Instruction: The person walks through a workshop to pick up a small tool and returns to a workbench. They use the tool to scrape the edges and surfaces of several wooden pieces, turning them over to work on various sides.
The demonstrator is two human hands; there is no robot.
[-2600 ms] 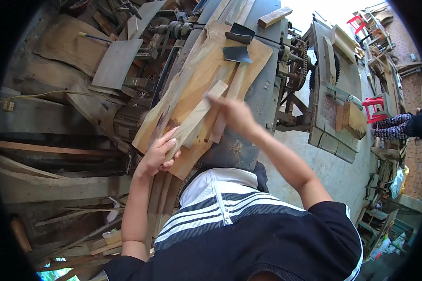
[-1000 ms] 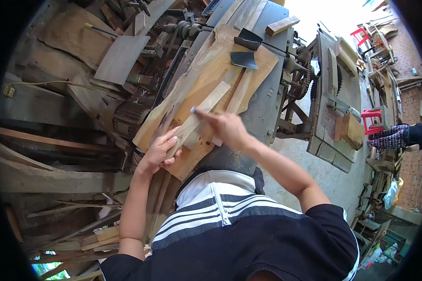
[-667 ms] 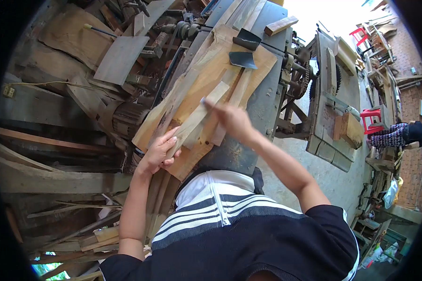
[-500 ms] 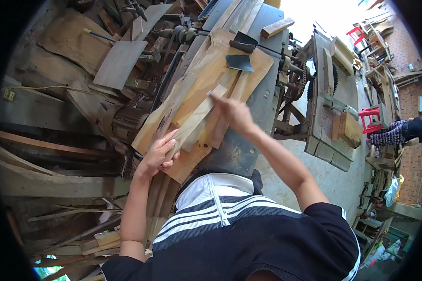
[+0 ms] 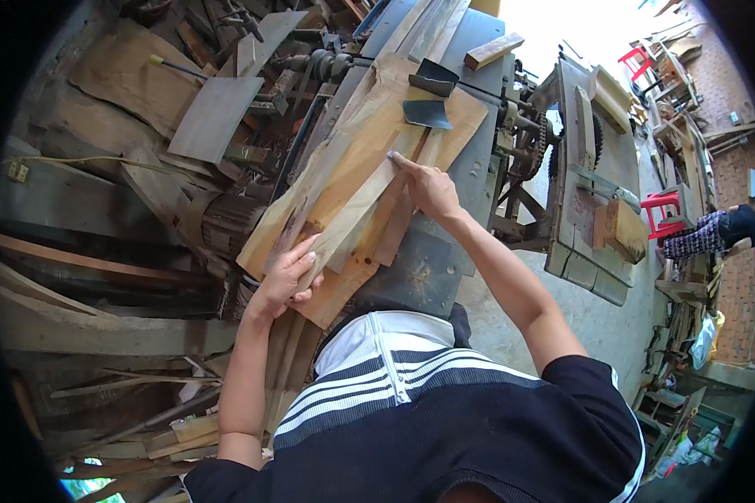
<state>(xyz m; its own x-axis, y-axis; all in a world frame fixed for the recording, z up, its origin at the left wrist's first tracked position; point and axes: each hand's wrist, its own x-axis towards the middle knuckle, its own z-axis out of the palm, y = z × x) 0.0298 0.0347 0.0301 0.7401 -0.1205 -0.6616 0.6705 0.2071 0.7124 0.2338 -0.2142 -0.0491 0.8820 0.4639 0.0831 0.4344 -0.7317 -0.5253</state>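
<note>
- Left hand (image 5: pixel 289 275) clasps the seven-o'clock end of a pale wooden strip (image 5: pixel 350 218), thumb uppermost.
- The strip slants toward one o'clock, over a broad wooden slab (image 5: pixel 362 138).
- Right hand (image 5: pixel 430 189), fingers partly curled, meets the strip's one-o'clock end; whether it pinches anything, I cannot tell.
- Two dark curved sheets (image 5: pixel 427 114) sit on the slab, twelve o'clock from that hand.
- A wooden block (image 5: pixel 493 51) lies farther off, at one o'clock.

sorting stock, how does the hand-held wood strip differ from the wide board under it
The wood strip is narrow and straight-edged; the board is wide with irregular edges. The left hand grips the wood strip; the board lies on the metal table. Both are wood.
</note>
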